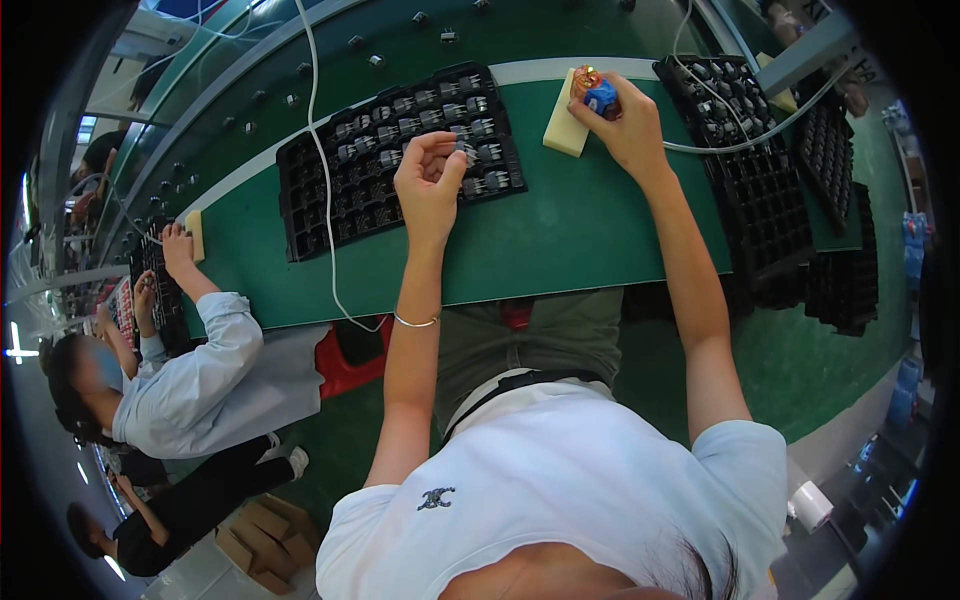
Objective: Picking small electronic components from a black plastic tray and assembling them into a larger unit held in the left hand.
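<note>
blue-orange piece (pixel 600 97): 1 o'clock, gripped in your right hand (pixel 632 125), beside yellow block (pixel 566 130)
left hand (pixel 430 180): 11 o'clock, curled; can't tell if holding
step: likely handling piece
next: wants steady grip

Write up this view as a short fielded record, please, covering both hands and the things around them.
Left hand: left hand over the black tray, fingers curled; unclear whether a small part is pinched
Right hand: right hand grasps a blue-and-orange object at the yellow block
Tray contents: small parts in many cells
Surface: green tabletop
Right side: more black trays
Cable: white cable, crossing the tray in view
Nearby: co-worker in light-blue sleeves, at left
</note>
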Action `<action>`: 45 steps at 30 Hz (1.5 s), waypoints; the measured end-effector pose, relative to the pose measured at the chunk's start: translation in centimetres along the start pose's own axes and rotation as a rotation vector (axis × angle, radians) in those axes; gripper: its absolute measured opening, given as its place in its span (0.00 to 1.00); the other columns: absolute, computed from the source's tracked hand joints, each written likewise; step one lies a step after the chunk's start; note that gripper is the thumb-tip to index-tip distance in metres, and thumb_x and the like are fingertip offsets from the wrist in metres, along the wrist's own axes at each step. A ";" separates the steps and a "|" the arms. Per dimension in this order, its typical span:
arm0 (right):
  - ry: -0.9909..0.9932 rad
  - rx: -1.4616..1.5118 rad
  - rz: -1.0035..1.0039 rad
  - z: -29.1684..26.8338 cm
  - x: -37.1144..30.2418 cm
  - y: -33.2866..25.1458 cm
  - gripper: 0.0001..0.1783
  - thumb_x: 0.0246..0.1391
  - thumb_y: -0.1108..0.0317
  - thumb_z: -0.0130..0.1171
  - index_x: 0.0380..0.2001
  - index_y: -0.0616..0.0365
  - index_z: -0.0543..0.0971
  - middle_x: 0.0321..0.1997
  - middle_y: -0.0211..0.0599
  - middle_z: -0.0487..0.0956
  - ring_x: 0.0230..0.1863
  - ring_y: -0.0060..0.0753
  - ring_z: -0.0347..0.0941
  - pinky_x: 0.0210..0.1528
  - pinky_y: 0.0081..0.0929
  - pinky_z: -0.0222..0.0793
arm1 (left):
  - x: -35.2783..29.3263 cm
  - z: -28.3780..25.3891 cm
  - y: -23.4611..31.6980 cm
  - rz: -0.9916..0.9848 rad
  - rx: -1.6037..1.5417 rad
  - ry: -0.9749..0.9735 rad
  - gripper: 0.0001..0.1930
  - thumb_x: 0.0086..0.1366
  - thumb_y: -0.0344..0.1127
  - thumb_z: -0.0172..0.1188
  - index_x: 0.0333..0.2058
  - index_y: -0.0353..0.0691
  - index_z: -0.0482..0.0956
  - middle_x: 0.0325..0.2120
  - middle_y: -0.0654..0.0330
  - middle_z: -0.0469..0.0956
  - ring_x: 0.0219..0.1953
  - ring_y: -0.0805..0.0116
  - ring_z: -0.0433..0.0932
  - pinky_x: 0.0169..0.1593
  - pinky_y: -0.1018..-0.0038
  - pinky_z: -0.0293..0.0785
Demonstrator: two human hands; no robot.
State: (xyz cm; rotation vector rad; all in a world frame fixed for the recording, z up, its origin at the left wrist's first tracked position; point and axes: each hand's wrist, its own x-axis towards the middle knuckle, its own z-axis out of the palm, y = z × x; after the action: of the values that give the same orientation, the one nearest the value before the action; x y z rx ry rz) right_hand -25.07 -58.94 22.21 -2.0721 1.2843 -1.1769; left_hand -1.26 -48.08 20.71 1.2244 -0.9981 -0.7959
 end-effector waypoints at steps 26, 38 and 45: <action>-0.202 -0.307 -0.049 8.2 16.2 5.8 0.32 0.47 0.40 0.63 0.30 0.65 0.82 0.27 0.46 0.80 0.29 0.42 0.78 0.38 0.33 0.74 | 0.1 -1.1 -0.9 0.063 -0.056 0.099 0.13 0.58 0.21 0.62 0.42 0.32 0.72 0.34 0.57 0.79 0.30 0.79 0.77 0.31 0.83 0.75; -0.441 0.915 0.391 4.4 -1.8 -5.7 0.21 0.60 0.52 0.57 0.46 0.58 0.75 0.36 0.28 0.79 0.31 0.14 0.75 0.26 0.11 0.68 | -2.0 1.7 2.0 0.005 -0.123 -0.055 0.10 0.57 0.26 0.66 0.36 0.32 0.77 0.25 0.62 0.80 0.24 0.83 0.75 0.26 0.85 0.72; -0.613 1.025 0.419 3.8 -1.9 -4.3 0.23 0.59 0.52 0.59 0.48 0.58 0.72 0.42 0.31 0.77 0.32 0.15 0.75 0.24 0.12 0.72 | -1.9 1.5 2.3 -0.064 -0.071 -0.171 0.12 0.56 0.27 0.68 0.37 0.33 0.76 0.26 0.63 0.80 0.24 0.84 0.75 0.28 0.86 0.71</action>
State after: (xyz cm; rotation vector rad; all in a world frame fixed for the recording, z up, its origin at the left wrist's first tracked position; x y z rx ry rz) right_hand -20.15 -55.48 22.39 -1.1597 0.5577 -0.6735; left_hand -3.46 -46.50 22.71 1.1460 -1.0635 -0.9915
